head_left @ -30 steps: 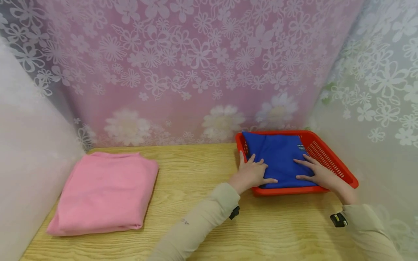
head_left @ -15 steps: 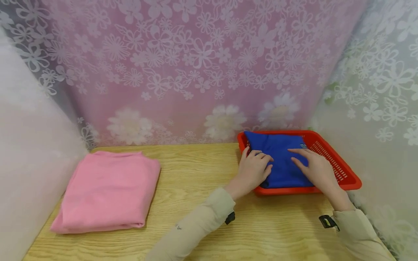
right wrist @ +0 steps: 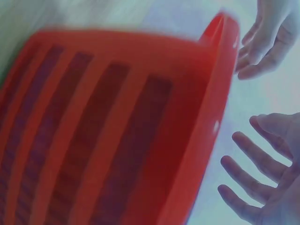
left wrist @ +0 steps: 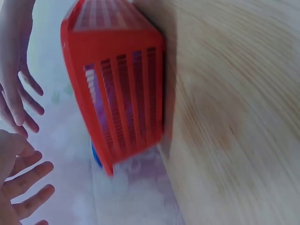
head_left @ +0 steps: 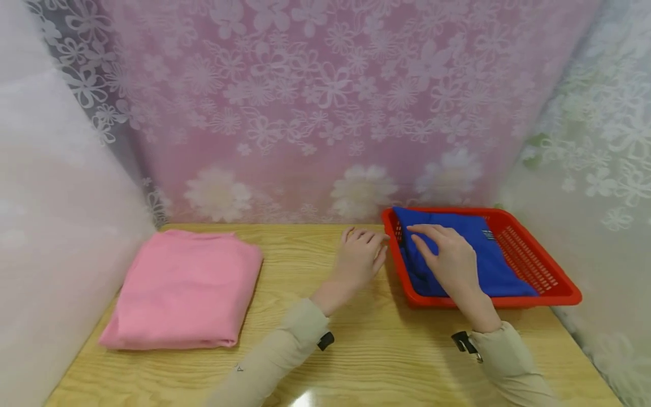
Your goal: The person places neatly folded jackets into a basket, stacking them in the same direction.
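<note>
A folded blue cloth (head_left: 488,271) lies in a red plastic basket (head_left: 546,299), a small printed label showing near its far right side. My right hand (head_left: 452,260) is over the cloth's left part, fingers relaxed and holding nothing. Just left of the basket rim hovers my left hand (head_left: 358,257), with loosely bent, unloaded fingers. The left wrist view shows the basket's slotted wall (left wrist: 122,93) beside both hands. In the right wrist view the right hand (right wrist: 267,173) has its fingers spread apart near the rim. A folded pink garment (head_left: 183,288) lies at the left.
The wooden table (head_left: 325,282) carries the basket at the right and the pink garment at the left. A pink flowered curtain (head_left: 305,113) stands behind it, with pale sheets on both sides. Each wrist wears a small black device.
Both hands have lifted from the blue cloth and moved left. The left hand is now outside the basket, while the right hand is over the cloth's left part. The camera view has shifted slightly.
</note>
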`<control>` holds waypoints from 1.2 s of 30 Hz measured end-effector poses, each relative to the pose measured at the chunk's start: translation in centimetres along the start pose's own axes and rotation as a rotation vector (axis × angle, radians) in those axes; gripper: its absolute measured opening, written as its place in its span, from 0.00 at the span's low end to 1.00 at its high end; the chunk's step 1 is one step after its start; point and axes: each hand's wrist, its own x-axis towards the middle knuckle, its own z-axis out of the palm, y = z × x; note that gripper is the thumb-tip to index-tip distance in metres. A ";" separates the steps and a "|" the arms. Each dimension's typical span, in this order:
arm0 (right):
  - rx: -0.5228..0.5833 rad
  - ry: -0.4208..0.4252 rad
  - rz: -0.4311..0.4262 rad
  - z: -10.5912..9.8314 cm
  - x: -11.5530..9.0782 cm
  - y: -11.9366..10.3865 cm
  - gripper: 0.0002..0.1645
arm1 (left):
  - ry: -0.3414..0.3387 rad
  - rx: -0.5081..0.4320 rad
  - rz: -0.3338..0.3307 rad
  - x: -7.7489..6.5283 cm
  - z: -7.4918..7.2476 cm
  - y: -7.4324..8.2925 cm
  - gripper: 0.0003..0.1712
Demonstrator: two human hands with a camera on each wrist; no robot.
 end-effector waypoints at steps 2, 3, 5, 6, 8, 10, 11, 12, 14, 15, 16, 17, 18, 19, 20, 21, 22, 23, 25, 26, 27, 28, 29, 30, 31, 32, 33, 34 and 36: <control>0.029 -0.005 0.001 1.0 0.4 -1.3 0.15 | -0.007 -0.008 -0.016 -0.7 -0.7 -1.3 0.10; 0.043 -0.010 0.000 1.5 0.5 -1.9 0.15 | -0.008 -0.017 -0.026 -1.0 -1.1 -1.9 0.10; 0.070 -0.026 -0.006 2.6 0.8 -3.1 0.15 | -0.022 -0.033 -0.049 -1.7 -2.0 -3.1 0.11; 0.084 -0.035 -0.009 3.1 0.9 -3.7 0.15 | -0.029 -0.034 -0.061 -2.0 -2.4 -3.7 0.11; 0.112 -0.059 -0.018 4.2 1.2 -4.8 0.16 | -0.041 -0.037 -0.082 -2.7 -3.2 -4.8 0.11; 0.130 -0.086 -0.028 5.2 1.4 -5.9 0.18 | -0.051 -0.021 -0.102 -3.5 -4.1 -6.1 0.12; 0.140 -0.098 -0.033 5.6 1.6 -6.5 0.18 | -0.052 -0.015 -0.109 -3.9 -4.6 -6.8 0.12; 0.145 -0.108 -0.040 6.1 1.7 -7.0 0.19 | -0.047 -0.013 -0.117 -4.3 -5.1 -7.4 0.12; 0.153 -0.123 -0.060 6.9 1.9 -8.1 0.19 | -0.035 -0.014 -0.138 -5.1 -6.1 -8.8 0.12; 0.156 -0.129 -0.074 7.3 2.0 -8.7 0.20 | -0.029 -0.012 -0.152 -5.6 -6.6 -9.5 0.12; 0.159 -0.136 -0.088 7.7 2.1 -9.2 0.20 | -0.027 -0.011 -0.167 -6.0 -7.2 -10.1 0.13; 0.165 -0.145 -0.101 8.2 2.1 -9.8 0.20 | -0.025 -0.011 -0.183 -6.5 -7.8 -10.8 0.13; 0.170 -0.154 -0.114 8.6 2.1 -10.4 0.21 | -0.025 -0.006 -0.198 -7.0 -8.4 -11.4 0.13; 0.166 -0.164 -0.127 9.0 2.1 -11.0 0.22 | -0.028 0.001 -0.213 -7.5 -8.9 -12.1 0.13; 0.167 -0.180 -0.136 9.4 2.1 -11.7 0.22 | -0.032 0.012 -0.226 -8.0 -9.5 -12.7 0.13; 0.169 -0.193 -0.147 9.8 2.1 -12.3 0.23 | -0.033 0.027 -0.235 -8.5 -9.9 -13.2 0.13; 0.174 -0.210 -0.155 10.1 2.1 -13.0 0.24 | -0.035 0.032 -0.247 -9.0 -10.4 -13.8 0.13; 0.187 -0.228 -0.163 10.5 2.1 -13.8 0.25 | -0.034 0.034 -0.259 -9.5 -10.9 -14.4 0.13; 0.203 -0.265 -0.181 11.2 2.1 -15.1 0.26 | -0.024 0.034 -0.282 -10.5 -11.7 -15.6 0.13; 0.217 -0.284 -0.185 11.5 2.1 -15.8 0.27 | -0.018 0.036 -0.290 -10.9 -12.1 -16.2 0.13; 0.226 -0.299 -0.192 11.9 2.1 -16.4 0.27 | -0.010 0.037 -0.300 -11.4 -12.5 -16.8 0.14; 0.231 -0.316 -0.196 12.2 2.1 -16.9 0.27 | -0.006 0.035 -0.309 -11.8 -13.0 -17.3 0.13; 0.240 -0.332 -0.199 12.5 2.1 -17.5 0.27 | 0.001 0.038 -0.315 -12.2 -13.4 -17.9 0.13; 0.242 -0.349 -0.201 12.7 2.0 -18.0 0.28 | 0.009 0.044 -0.321 -12.7 -13.8 -18.5 0.14; 0.248 -0.365 -0.204 13.0 2.0 -18.5 0.28 | 0.015 0.049 -0.327 -13.1 -14.3 -19.1 0.13; 0.255 -0.382 -0.205 13.3 2.0 -19.0 0.28 | 0.019 0.054 -0.334 -13.5 -14.7 -19.6 0.14; 0.261 -0.401 -0.210 13.6 2.0 -19.6 0.28 | 0.023 0.058 -0.339 -14.0 -15.2 -20.2 0.14; 0.269 -0.418 -0.216 13.9 2.0 -20.1 0.28 | 0.027 0.063 -0.344 -14.5 -15.7 -20.8 0.14; 0.278 -0.451 -0.233 14.5 2.0 -21.2 0.28 | 0.035 0.073 -0.349 -15.5 -16.6 -22.1 0.15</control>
